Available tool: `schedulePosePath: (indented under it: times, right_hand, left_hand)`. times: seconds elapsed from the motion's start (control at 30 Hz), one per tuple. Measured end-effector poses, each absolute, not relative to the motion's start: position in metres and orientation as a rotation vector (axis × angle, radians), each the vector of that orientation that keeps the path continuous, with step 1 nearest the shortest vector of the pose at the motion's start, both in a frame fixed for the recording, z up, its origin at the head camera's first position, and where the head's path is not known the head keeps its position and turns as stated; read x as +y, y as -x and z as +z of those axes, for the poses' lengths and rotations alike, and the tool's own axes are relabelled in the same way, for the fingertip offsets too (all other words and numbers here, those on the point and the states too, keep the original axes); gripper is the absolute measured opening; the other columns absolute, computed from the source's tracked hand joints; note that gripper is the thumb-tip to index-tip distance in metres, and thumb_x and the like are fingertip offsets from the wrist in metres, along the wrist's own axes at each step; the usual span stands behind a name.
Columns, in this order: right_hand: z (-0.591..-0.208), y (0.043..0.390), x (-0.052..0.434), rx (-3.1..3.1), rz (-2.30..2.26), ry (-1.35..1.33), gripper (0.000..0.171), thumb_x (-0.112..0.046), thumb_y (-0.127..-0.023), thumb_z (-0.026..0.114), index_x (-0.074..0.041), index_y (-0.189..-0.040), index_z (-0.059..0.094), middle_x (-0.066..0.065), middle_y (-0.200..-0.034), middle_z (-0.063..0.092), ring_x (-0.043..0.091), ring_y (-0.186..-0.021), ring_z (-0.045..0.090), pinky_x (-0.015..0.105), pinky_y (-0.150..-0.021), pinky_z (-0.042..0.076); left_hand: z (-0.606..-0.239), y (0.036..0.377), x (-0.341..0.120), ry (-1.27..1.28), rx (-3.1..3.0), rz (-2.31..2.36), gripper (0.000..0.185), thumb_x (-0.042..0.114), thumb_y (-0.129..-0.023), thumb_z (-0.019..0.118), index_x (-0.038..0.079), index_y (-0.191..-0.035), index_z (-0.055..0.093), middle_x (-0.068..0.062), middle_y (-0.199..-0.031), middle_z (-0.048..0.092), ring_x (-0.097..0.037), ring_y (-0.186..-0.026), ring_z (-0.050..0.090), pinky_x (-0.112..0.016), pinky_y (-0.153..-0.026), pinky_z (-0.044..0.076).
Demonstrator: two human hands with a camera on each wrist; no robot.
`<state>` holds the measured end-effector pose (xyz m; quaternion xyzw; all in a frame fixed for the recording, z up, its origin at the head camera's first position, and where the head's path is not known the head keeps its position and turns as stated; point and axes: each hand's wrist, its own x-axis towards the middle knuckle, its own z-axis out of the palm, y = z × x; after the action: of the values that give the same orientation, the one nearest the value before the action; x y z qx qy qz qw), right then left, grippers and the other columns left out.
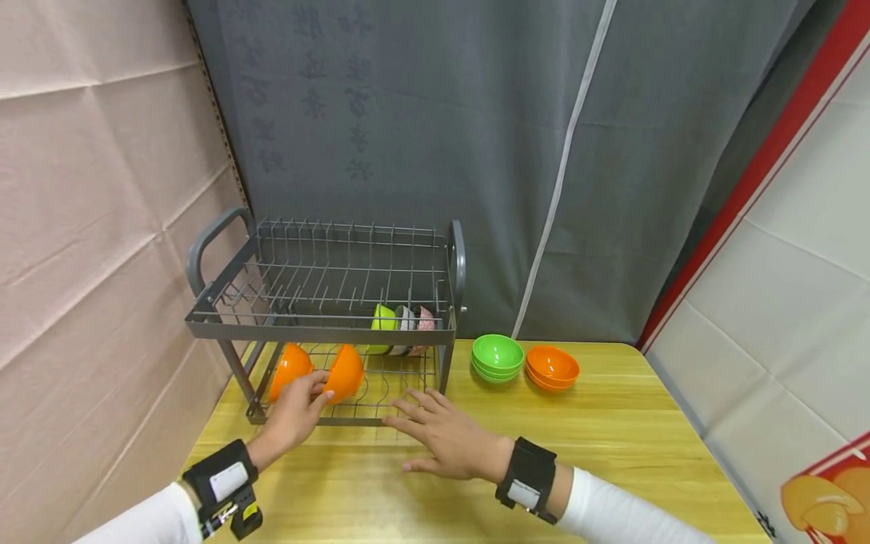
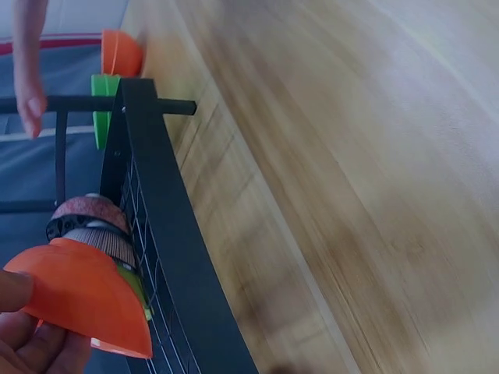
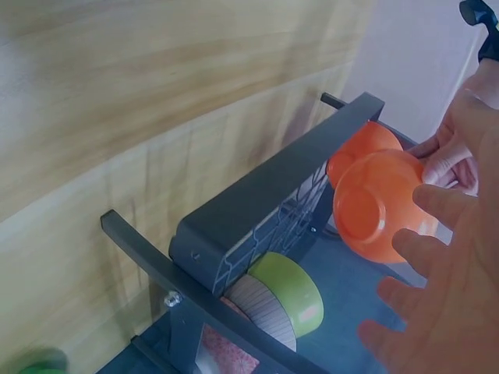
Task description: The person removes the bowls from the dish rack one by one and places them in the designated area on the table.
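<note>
Our left grip [image 1: 294, 412] pinches an orange bowl [image 1: 345, 372] standing on edge in the lower tier of the dish rack [image 1: 319, 330]. At its 3 o'clock, our right grip [image 1: 445, 434] hovers open above the counter [image 1: 612, 446], holding nothing.

Even, bright diffuse light, shadows soft. Head view sharp, wide-angle bend at edges. Left wrist view motion-blurred on the table [image 2: 351, 179]; right wrist hand [image 3: 444, 296] out of focus.
</note>
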<state>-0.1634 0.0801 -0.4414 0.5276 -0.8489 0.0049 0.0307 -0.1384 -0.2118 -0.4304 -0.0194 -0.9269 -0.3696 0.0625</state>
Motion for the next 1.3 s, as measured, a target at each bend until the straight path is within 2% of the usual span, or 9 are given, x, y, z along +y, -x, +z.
schedulePosePath:
  times: [0.27,0.57,0.73,0.83,0.9,1.03,1.1,1.17,1.3]
  right_hand:
    - [-0.429,0.166,0.084,-2.630,0.035,-1.588,0.072,-0.065,-0.101,0.038,-0.027,-0.161,0.028,0.003,-0.170,0.023,0.033,-0.157,0.021,0.054,-0.127,0.024]
    - [-0.419,0.166,0.088,-2.594,0.047,-1.584,0.072,-0.066,-0.101,0.038,-0.027,-0.161,0.029,0.004,-0.169,0.025,0.034,-0.156,0.024,0.052,-0.127,0.024]
    - [-0.414,0.166,0.089,-2.565,0.065,-1.577,0.073,-0.063,-0.100,0.046,-0.025,-0.160,0.031,0.007,-0.168,0.030,0.035,-0.155,0.027,0.052,-0.127,0.025]
    - [-0.411,0.165,0.090,-2.549,0.082,-1.576,0.073,-0.061,-0.099,0.049,-0.025,-0.160,0.031,0.008,-0.167,0.031,0.036,-0.154,0.028,0.052,-0.127,0.027]
    - [-0.409,0.165,0.091,-2.552,0.084,-1.572,0.074,-0.061,-0.099,0.048,-0.025,-0.161,0.029,0.007,-0.167,0.030,0.035,-0.155,0.028,0.053,-0.126,0.027]
    - [-0.407,0.165,0.092,-2.573,0.062,-1.552,0.073,-0.064,-0.100,0.041,-0.027,-0.162,0.026,0.005,-0.169,0.027,0.033,-0.156,0.025,0.051,-0.128,0.025]
    - [-0.406,0.164,0.093,-2.580,0.055,-1.548,0.073,-0.065,-0.101,0.040,-0.027,-0.162,0.025,0.005,-0.169,0.026,0.032,-0.157,0.024,0.051,-0.128,0.025]
    - [-0.405,0.164,0.094,-2.580,0.054,-1.549,0.073,-0.064,-0.101,0.040,-0.027,-0.162,0.025,0.006,-0.169,0.026,0.032,-0.157,0.023,0.051,-0.128,0.025]
    - [-0.403,0.164,0.095,-2.581,0.061,-1.556,0.073,-0.063,-0.101,0.042,-0.026,-0.162,0.024,0.005,-0.170,0.024,0.033,-0.157,0.022,0.053,-0.127,0.026]
  left_hand:
    - [-0.434,0.134,-0.201,0.147,-2.788,-0.969,0.034,0.005,-0.097,0.065,-0.005,-0.129,0.062,-0.026,-0.118,0.071,-0.037,-0.104,0.072,-0.049,-0.085,0.061]
    - [-0.434,0.129,-0.191,0.262,-2.772,-0.794,0.030,0.003,-0.093,0.069,-0.001,-0.123,0.068,-0.017,-0.108,0.076,-0.021,-0.083,0.073,-0.035,-0.069,0.061]
    - [-0.435,0.127,-0.186,0.278,-2.805,-0.773,0.031,0.004,-0.093,0.069,0.000,-0.124,0.068,-0.015,-0.103,0.077,-0.004,-0.062,0.056,-0.020,-0.054,0.046]
    - [-0.435,0.125,-0.183,0.279,-2.830,-0.775,0.031,0.005,-0.094,0.068,0.001,-0.124,0.068,-0.014,-0.100,0.077,-0.001,-0.053,0.044,-0.017,-0.048,0.037]
    - [-0.436,0.124,-0.181,0.285,-2.831,-0.765,0.030,0.004,-0.093,0.068,0.001,-0.124,0.068,-0.016,-0.101,0.077,-0.002,-0.052,0.044,-0.018,-0.047,0.037]
    - [-0.438,0.123,-0.177,0.326,-2.796,-0.696,0.029,0.002,-0.091,0.071,0.002,-0.120,0.071,-0.017,-0.107,0.077,-0.009,-0.065,0.062,-0.026,-0.060,0.055]
    - [-0.440,0.122,-0.175,0.352,-2.781,-0.657,0.028,0.001,-0.089,0.072,0.003,-0.117,0.072,-0.015,-0.104,0.077,-0.014,-0.073,0.068,-0.032,-0.069,0.060]
    - [-0.442,0.121,-0.174,0.377,-2.773,-0.610,0.027,0.001,-0.088,0.074,0.006,-0.115,0.073,-0.011,-0.100,0.078,-0.016,-0.079,0.070,-0.038,-0.078,0.062]
    - [-0.445,0.120,-0.172,0.438,-2.739,-0.537,0.029,0.002,-0.085,0.077,0.009,-0.113,0.076,-0.005,-0.097,0.078,-0.015,-0.080,0.071,-0.039,-0.081,0.060]
